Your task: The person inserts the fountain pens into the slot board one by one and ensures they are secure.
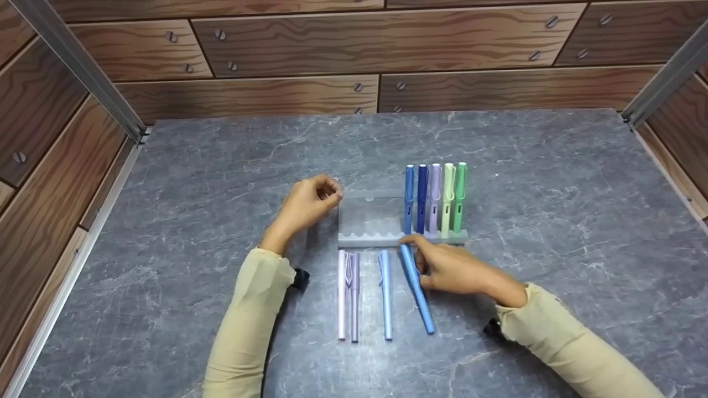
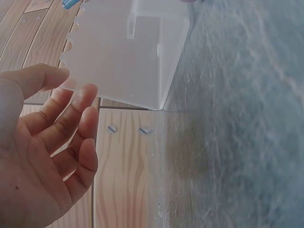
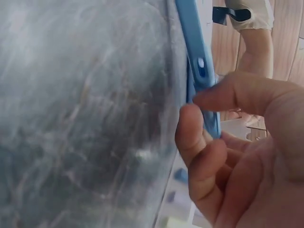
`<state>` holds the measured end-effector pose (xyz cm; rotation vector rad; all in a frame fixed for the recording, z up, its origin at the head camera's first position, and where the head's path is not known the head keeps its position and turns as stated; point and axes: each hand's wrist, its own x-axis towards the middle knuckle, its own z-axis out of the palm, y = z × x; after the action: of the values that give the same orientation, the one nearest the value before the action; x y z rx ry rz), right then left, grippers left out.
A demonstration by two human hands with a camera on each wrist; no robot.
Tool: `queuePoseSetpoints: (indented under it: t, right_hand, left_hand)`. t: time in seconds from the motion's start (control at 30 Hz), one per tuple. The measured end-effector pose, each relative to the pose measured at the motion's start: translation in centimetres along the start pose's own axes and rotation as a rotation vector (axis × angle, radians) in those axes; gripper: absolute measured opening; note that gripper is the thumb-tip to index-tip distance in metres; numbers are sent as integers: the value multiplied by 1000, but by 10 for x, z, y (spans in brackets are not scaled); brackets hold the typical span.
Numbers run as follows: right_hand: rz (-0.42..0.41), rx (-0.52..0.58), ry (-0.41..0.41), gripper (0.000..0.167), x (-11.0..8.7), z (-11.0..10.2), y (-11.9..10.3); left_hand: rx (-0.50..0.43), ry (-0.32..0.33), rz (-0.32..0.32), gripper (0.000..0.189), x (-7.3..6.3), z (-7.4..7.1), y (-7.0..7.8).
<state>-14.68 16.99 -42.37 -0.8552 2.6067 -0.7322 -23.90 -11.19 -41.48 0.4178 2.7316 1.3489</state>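
Observation:
In the head view a translucent pen holder (image 1: 369, 216) with a notched front rail stands on the table. My left hand (image 1: 310, 200) pinches its back left corner between thumb and fingers; in the left wrist view the thumb (image 2: 54, 76) is right at the notched edge. My right hand (image 1: 451, 267) grips a blue pen (image 1: 418, 293) near its upper, capped end, in front of the rail. This pen slants, its lower end toward the table's near side. The thumb and fingers also close around the blue pen (image 3: 194, 42) in the right wrist view.
Five pens stand in the holder's right half, among them a green pen (image 1: 460, 198) and a dark blue pen (image 1: 421, 199). In front lie a pale pink pen (image 1: 341, 296), a purple pen (image 1: 355, 298) and a light blue pen (image 1: 386, 296). Wood-patterned panels (image 1: 354, 44) border the table.

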Motion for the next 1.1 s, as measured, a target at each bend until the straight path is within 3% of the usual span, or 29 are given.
queuePoseSetpoints:
  t: [0.23,0.37,0.73,1.1]
  right_hand:
    - [51,215,-3,67,-1,-8,-1]
    - [31,291,19,67,-1,-14,-2]
    - [-15,389,131,68,0,-32,-10]
    - [17,392,252,70,7,-43,-18]
  left_hand:
    - [-4,-7,-14,13,-1,1,-1]
    - [-6,-2,-6,13,0,1,-1]
    - [36,23,16,12,0,0,-1]
    - [13,14,9,12,1,1,-1]
